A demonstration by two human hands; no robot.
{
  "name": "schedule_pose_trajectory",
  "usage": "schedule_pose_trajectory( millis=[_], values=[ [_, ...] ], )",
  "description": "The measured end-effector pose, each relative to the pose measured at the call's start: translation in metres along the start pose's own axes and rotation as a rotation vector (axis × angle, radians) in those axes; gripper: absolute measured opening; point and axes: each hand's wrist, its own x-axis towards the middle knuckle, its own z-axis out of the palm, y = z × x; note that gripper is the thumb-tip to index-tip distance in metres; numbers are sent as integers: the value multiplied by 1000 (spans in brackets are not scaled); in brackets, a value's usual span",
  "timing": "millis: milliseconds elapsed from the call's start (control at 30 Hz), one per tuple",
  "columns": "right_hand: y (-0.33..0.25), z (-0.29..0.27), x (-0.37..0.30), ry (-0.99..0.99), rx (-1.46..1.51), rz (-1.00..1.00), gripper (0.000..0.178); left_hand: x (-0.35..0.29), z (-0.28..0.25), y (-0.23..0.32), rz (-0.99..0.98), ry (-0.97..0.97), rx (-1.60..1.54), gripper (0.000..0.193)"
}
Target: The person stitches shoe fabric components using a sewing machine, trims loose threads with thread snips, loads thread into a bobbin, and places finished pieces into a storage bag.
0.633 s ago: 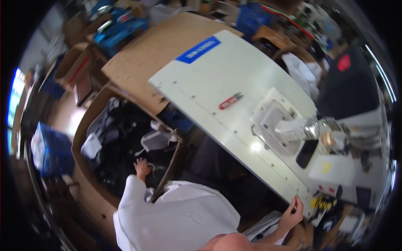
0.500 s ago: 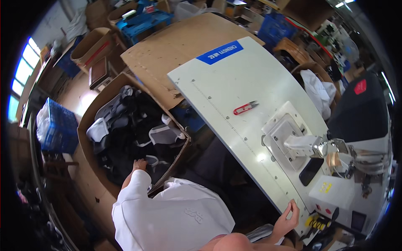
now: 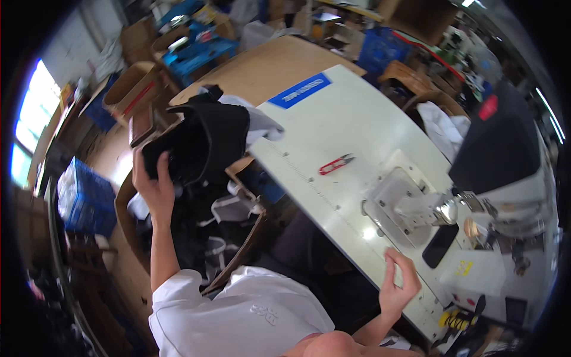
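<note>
My left hand (image 3: 156,185) is raised over the cardboard box (image 3: 126,205) at left, its thumb and fingers closed on the edge of a black shoe upper (image 3: 229,134). The upper looks stiff and curved, with whitish cloth (image 3: 262,124) on its far side reaching over the table corner. More black and grey pieces with white edges (image 3: 235,209) lie in the box below. Above the near edge of the white table (image 3: 309,149), my right hand (image 3: 401,282) has thumb and fingertips drawn together; anything between them is too small to make out.
On the table lie red-handled thread snips (image 3: 336,164) and a dark phone (image 3: 441,245). A sewing machine with a metal post (image 3: 416,208) and dark head (image 3: 499,143) stands at right. A brown cardboard sheet (image 3: 279,56) lies behind the table; a blue crate (image 3: 86,196) stands at left.
My left hand has come up out of the box, bringing the black shoe upper with it. My right hand has shifted up and slightly left along the table edge, fingertips still together.
</note>
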Motion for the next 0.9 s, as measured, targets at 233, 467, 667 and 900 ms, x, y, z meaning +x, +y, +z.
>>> schedule_pose_trajectory(
  millis=[233, 467, 667, 900],
  values=[
    [-18, 32, 10, -198, 680, 69, 113, -41, 85, 113, 326, -261, -373, 28],
    [16, 58, 27, 32, 808, 455, 94, -124, 97, 159, 495, -841, -753, 48],
    [55, 52, 53, 221, 783, 501, 40, -99, 132, 130, 610, -911, -686, 49],
    [31, 46, 96, 167, 816, 362, 39, -68, 154, 135, 827, -876, -495, 64]
  ],
)
